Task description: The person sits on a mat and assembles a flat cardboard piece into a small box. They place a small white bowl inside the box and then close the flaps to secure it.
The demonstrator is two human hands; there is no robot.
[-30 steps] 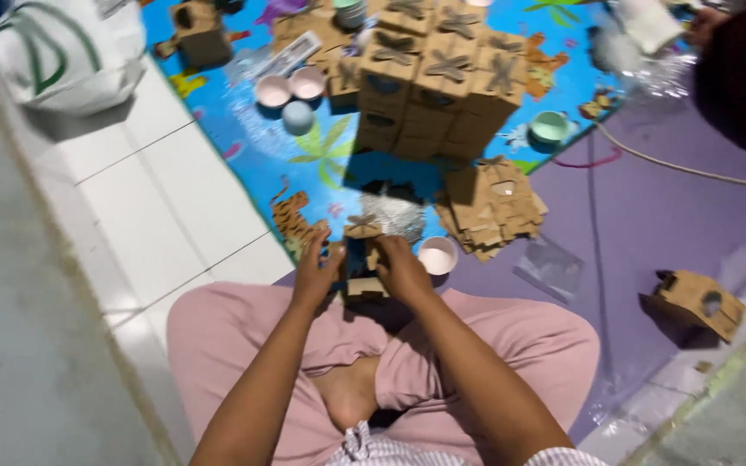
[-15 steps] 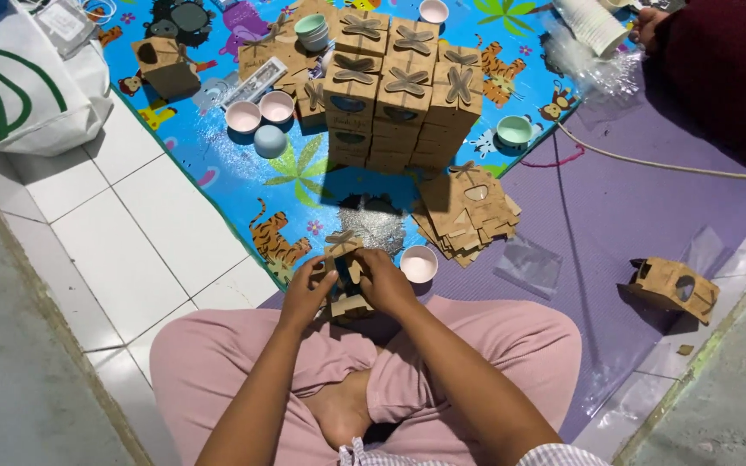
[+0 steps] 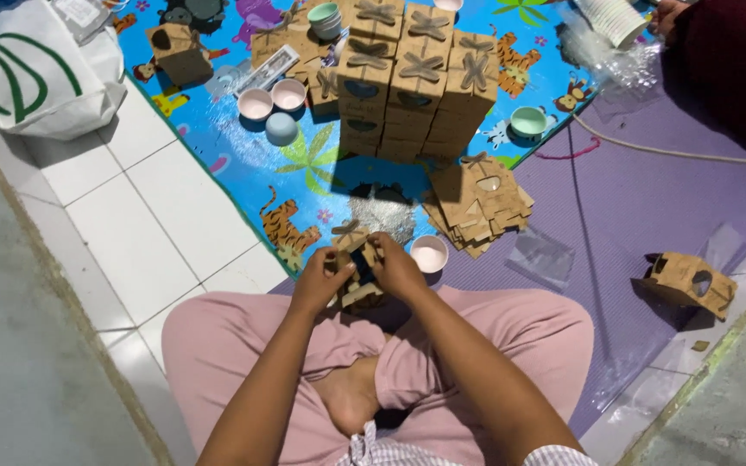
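From the head view, the left hand (image 3: 319, 280) and right hand (image 3: 396, 266) both clasp a small brown cardboard box (image 3: 356, 269) with a dark window, held above the crossed legs in pink trousers; just right of the box a pink bowl (image 3: 429, 254) sits on the purple mat (image 3: 623, 207); beyond the box, a heap of flat brown cardboard blanks (image 3: 477, 203) lies on the mat's edge; farther beyond, a stack of finished boxes (image 3: 412, 73) with bow-shaped tops stands on the blue animal-print mat (image 3: 218, 138); left of the stack sit two pink bowls (image 3: 271, 99); far left of the box, a white bag (image 3: 41, 73) with green curves rests on white tiles; right of the box lies a lone windowed box (image 3: 691, 283).
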